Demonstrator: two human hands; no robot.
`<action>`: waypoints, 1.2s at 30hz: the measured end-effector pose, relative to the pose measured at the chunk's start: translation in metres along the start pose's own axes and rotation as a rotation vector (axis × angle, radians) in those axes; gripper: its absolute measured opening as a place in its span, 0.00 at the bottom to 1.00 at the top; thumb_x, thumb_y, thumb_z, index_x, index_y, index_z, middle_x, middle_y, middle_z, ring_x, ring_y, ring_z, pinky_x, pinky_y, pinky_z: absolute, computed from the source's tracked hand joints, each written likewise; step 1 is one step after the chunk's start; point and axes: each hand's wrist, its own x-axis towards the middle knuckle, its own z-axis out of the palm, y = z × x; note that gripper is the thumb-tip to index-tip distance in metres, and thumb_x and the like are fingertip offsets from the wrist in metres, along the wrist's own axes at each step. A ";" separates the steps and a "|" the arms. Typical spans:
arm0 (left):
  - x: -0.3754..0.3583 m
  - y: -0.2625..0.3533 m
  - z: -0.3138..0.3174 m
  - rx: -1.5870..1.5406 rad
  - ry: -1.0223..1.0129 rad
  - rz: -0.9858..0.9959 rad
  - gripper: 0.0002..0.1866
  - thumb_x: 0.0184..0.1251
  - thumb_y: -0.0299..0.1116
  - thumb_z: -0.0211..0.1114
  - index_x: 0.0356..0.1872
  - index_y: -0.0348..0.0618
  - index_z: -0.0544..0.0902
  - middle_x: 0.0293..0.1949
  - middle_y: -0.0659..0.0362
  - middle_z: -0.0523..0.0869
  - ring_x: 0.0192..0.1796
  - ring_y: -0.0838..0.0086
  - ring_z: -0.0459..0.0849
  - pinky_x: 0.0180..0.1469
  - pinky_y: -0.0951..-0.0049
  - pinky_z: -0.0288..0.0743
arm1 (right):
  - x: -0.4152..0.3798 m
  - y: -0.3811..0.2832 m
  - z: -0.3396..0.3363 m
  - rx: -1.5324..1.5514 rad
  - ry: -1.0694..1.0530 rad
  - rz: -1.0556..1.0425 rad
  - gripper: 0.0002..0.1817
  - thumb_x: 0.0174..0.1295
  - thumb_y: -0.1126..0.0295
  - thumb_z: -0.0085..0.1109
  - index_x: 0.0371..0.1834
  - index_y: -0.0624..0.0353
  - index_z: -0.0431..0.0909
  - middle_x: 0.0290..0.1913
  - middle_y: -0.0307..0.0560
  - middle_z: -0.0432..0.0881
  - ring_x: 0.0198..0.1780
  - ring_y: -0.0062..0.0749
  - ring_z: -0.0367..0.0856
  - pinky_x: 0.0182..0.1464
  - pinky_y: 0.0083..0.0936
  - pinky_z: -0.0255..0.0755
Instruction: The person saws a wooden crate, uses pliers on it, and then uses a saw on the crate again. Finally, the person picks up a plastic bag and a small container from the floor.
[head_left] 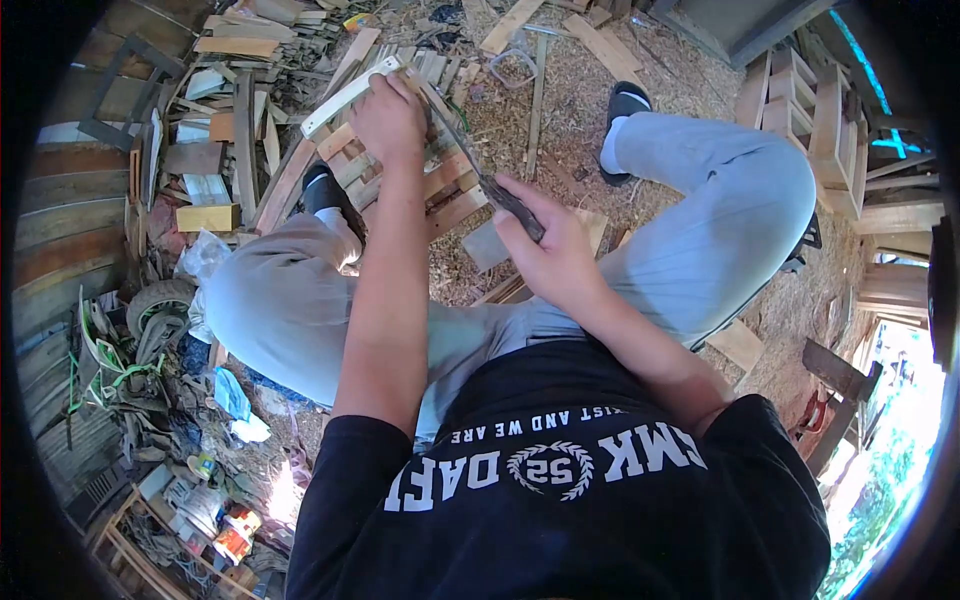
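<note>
Hands: both closed around something, neither spread wide.
Left hand (pixel 388 118): fingers bent over the pale wood strip (pixel 345 100), gripping it close to its far end; which fingertips press underneath cannot be told.
Right hand (pixel 553 250): wrapped about the dark handle (pixel 517 208) of a long narrow tool, the thumb and a finger showing along opposite sides.
Wood strip: under and ahead of the left hand, its long axis slanting from beyond the left shoe (pixel 332 200) up and rightward; small dark spots mark its ends.
Tool blade (pixel 452 135): ahead and leftward of the right hand, pointing away from the body, passing just right of the left hand.
Slatted wood (pixel 455 185): below the left hand and blade, between the feet.
Sawdust floor (pixel 575 150): beyond and right of the right hand, strewn with scraps.
Hidden: the handle's grip portion inside the right palm, and part of the strip beneath the left fingers.
Hard to make out: the blade's edge and its far end, thin and dark against the wood pieces; whether blade and strip touch cannot be told.
</note>
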 end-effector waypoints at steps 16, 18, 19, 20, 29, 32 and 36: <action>0.004 -0.006 0.013 0.070 0.036 -0.012 0.24 0.92 0.51 0.48 0.47 0.45 0.87 0.34 0.44 0.94 0.43 0.44 0.94 0.57 0.41 0.77 | -0.006 0.008 0.004 -0.014 0.047 -0.004 0.26 0.78 0.62 0.65 0.72 0.67 0.83 0.43 0.62 0.94 0.41 0.43 0.94 0.50 0.37 0.85; 0.002 -0.002 0.011 0.060 0.017 -0.018 0.24 0.92 0.50 0.48 0.48 0.44 0.87 0.34 0.43 0.94 0.43 0.43 0.94 0.58 0.41 0.77 | -0.012 0.012 0.004 -0.044 0.076 -0.056 0.26 0.78 0.62 0.65 0.72 0.67 0.83 0.44 0.63 0.94 0.42 0.45 0.95 0.50 0.37 0.85; -0.001 0.000 0.006 0.049 -0.002 -0.027 0.24 0.93 0.50 0.48 0.48 0.44 0.87 0.35 0.43 0.94 0.43 0.43 0.93 0.58 0.41 0.77 | -0.012 0.013 0.005 -0.071 0.101 -0.113 0.26 0.77 0.62 0.65 0.72 0.67 0.83 0.45 0.64 0.94 0.42 0.47 0.95 0.50 0.38 0.85; 0.000 0.002 0.002 0.038 -0.018 -0.038 0.25 0.93 0.50 0.47 0.49 0.43 0.87 0.35 0.42 0.94 0.43 0.42 0.93 0.59 0.41 0.77 | -0.009 0.016 0.008 -0.070 0.106 -0.117 0.26 0.77 0.62 0.65 0.72 0.67 0.83 0.45 0.64 0.94 0.42 0.47 0.95 0.50 0.38 0.85; 0.000 0.002 0.005 0.053 -0.027 -0.050 0.24 0.92 0.50 0.48 0.50 0.44 0.87 0.37 0.41 0.95 0.45 0.42 0.94 0.59 0.41 0.77 | -0.012 0.016 0.004 -0.046 0.029 0.037 0.24 0.80 0.68 0.64 0.75 0.67 0.83 0.41 0.42 0.90 0.39 0.17 0.80 0.44 0.24 0.78; 0.004 -0.002 0.011 0.065 -0.004 -0.050 0.24 0.92 0.50 0.48 0.50 0.44 0.87 0.37 0.41 0.95 0.44 0.42 0.94 0.58 0.41 0.78 | -0.002 0.019 0.007 0.036 0.040 0.023 0.24 0.79 0.68 0.64 0.75 0.67 0.83 0.40 0.39 0.89 0.37 0.16 0.79 0.42 0.24 0.76; 0.001 0.000 0.008 0.076 -0.016 -0.055 0.21 0.91 0.48 0.50 0.47 0.43 0.86 0.37 0.43 0.94 0.44 0.45 0.93 0.57 0.43 0.77 | -0.005 0.020 0.009 0.031 0.063 -0.002 0.25 0.79 0.68 0.65 0.75 0.67 0.83 0.38 0.39 0.87 0.35 0.17 0.78 0.39 0.25 0.76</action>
